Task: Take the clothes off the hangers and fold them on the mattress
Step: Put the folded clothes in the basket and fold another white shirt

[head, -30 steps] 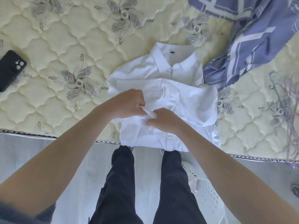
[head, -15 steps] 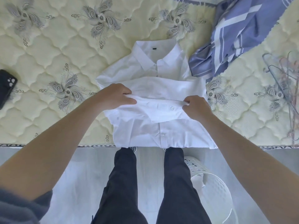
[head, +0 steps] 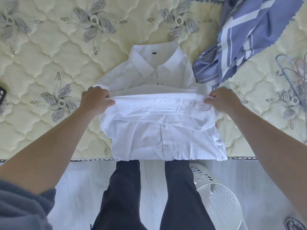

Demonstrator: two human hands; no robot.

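A white button-up shirt (head: pixel 164 135) lies front-up on the cream quilted mattress (head: pixel 54 52), collar away from me, its hem at the mattress's near edge. A fold of the shirt's middle is lifted into a ridge. My left hand (head: pixel 96 100) pinches the left end of that ridge. My right hand (head: pixel 222 100) pinches the right end. Both sleeves look tucked in under the body. Wire hangers (head: pixel 294 77) lie in a pile at the right edge of the mattress.
A blue and white patterned cloth (head: pixel 245 40) is bunched at the back right, touching the shirt's shoulder. A black phone (head: pixel 2 95) peeks in at the left edge. A white perforated laundry basket (head: pixel 217 201) stands on the floor by my right leg.
My hands have moved apart from the shirt's centre to its left and right sides, and they have raised a fold of the shirt a little toward the collar.
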